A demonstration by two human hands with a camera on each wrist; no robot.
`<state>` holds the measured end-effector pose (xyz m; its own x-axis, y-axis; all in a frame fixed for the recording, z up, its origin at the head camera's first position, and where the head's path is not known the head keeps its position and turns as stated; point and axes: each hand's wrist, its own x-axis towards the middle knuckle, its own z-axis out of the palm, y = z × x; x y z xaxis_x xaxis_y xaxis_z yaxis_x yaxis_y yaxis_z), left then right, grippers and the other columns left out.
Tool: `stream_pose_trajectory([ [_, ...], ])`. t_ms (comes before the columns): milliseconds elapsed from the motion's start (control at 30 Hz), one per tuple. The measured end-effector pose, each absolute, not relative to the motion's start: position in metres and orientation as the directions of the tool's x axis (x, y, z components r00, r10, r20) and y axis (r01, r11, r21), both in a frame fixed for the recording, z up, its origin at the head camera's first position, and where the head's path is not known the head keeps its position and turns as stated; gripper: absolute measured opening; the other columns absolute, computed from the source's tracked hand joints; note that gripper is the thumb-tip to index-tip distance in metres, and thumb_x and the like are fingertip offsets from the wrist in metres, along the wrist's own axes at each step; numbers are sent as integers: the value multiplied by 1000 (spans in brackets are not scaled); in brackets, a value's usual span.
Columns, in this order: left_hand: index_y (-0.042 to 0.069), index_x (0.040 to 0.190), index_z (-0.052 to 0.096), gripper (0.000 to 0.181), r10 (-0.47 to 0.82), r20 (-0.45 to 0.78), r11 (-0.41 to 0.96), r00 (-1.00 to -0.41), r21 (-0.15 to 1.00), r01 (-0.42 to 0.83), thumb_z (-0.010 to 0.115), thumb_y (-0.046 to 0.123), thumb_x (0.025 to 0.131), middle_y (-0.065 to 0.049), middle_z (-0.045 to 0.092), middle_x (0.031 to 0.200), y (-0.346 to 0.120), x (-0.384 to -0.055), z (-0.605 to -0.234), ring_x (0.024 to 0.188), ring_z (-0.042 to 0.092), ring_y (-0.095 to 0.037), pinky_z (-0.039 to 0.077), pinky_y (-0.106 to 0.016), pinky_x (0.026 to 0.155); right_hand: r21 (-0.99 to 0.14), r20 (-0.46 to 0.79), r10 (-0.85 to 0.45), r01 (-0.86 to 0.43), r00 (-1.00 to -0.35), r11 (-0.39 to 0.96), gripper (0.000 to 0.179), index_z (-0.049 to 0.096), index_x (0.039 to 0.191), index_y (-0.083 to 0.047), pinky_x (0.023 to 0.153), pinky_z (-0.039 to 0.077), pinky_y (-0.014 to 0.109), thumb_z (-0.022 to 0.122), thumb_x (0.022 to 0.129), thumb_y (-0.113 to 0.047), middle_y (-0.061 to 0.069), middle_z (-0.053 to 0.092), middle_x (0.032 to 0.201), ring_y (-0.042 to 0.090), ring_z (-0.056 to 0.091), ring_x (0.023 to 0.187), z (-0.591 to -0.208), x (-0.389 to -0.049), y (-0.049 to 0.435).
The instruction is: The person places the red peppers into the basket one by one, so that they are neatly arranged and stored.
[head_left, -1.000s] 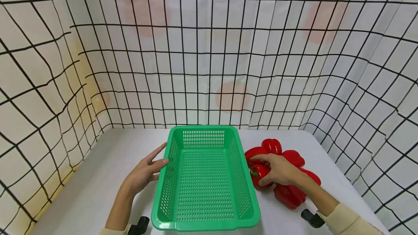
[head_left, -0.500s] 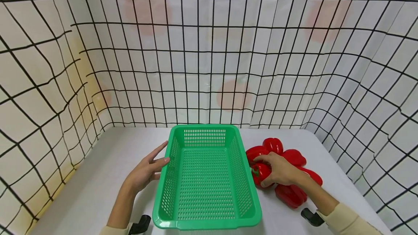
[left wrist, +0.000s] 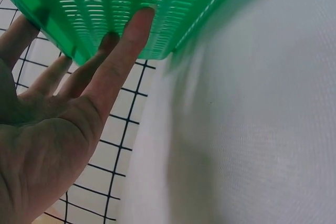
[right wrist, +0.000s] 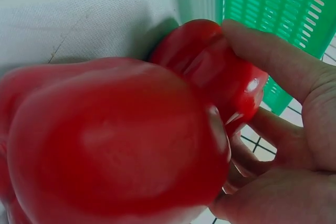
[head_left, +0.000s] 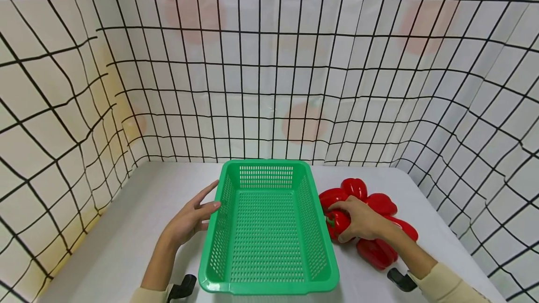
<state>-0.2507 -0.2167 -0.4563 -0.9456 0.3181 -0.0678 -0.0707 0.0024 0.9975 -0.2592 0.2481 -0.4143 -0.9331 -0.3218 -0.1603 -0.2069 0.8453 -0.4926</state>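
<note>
A green perforated basket (head_left: 269,288) stands in the middle of the white table. Along its left side my left hand (head_left: 185,222) touches the wall with extended fingers; the left wrist view shows the fingertips against the slotted side (left wrist: 94,3). To the right of the basket, my right hand (head_left: 360,219) grips a red bell pepper (head_left: 337,222) between thumb and fingers, its green stem facing the basket. In the right wrist view this bell pepper (right wrist: 210,66) sits in the grip, partly covered by a bigger-looking red bell pepper (right wrist: 115,145) closer to the camera.
Several more red bell peppers cluster around my right hand, among them one at the back (head_left: 353,188) and one in front (head_left: 376,252). Black wire mesh (head_left: 269,92) rises behind the table (head_left: 126,228) and along both sides.
My right thumb and fingers have closed in around the bell pepper beside the basket. The left hand keeps its place on the basket wall. The head view has shifted slightly.
</note>
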Motion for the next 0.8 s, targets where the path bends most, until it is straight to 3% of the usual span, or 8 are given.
stream_pose_trajectory([
  [367,42,158,30,71,256,-84,-44,-963,994,-98,67,26,99,-23,58,140,-215,-252,-459,114,70,-40,61,-52,87,-455,-143,-325,-229,-935,860,77,65,129,-17,69,63,40,97,59,-17,8,55,117,31,54,109,-416,-258,246],
  [800,41,158,30,70,259,-75,-44,-963,995,-89,65,26,100,-25,56,143,-214,-251,-459,116,68,-42,61,-52,87,-439,-126,-305,-222,-944,870,77,64,130,-13,68,63,42,96,60,-16,9,56,115,31,56,106,-409,-253,243],
])
